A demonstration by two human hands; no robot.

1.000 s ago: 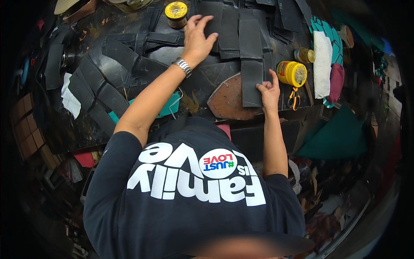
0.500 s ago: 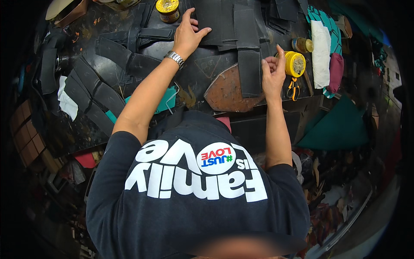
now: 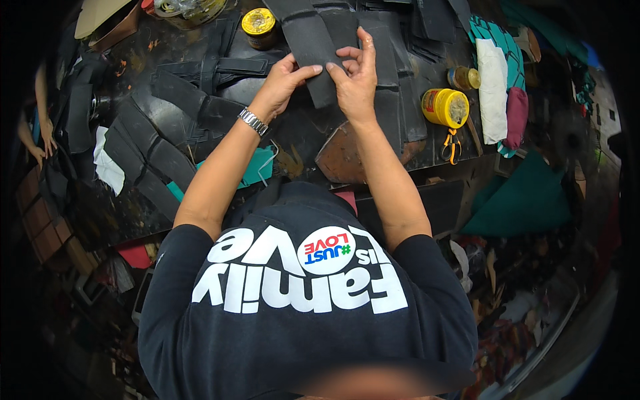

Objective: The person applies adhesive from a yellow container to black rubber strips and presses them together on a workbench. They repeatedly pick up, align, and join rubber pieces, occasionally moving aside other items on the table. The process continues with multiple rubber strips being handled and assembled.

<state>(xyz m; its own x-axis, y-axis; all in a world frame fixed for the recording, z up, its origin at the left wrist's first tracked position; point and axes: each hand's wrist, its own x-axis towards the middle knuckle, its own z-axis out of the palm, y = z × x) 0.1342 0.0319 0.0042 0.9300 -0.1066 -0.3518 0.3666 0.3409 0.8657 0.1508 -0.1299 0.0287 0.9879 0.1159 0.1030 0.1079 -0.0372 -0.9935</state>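
Both hands met over the upper middle of the workbench. The left hand pinched the left edge of a long black strip of leather-like material, thumb on top and fingers curled underneath. The right hand gripped the same strip from the right, thumb pressed on its face and fingers half extended. Neither hand was fully closed; each held the strip by fingertip pressure only. This two-sided grip appeared to keep the strip flat and lifted clear of the pieces beneath it.

The strip ran from the fingertips toward 11 o'clock, its far end reaching the top edge of the view.

A wristwatch with a metal band sat on the left wrist.

Counted items on the workbench:
- Two yellow-lidded tins: one at 11 o'clock from the hands, one at 3 o'clock, both apparently set within arm's reach.
- One small jar with a yellow cap, just beyond the second tin.
- One pair of yellow-handled scissors, just below that tin.
- One brown rounded leather piece at 6 o'clock from the hands, touching the near edge of the bench.
- A fan of black strips at 8 o'clock; the count could not be fixed, as they overlapped.
- One white cloth and one dark red cloth, side by side at 3 o'clock.
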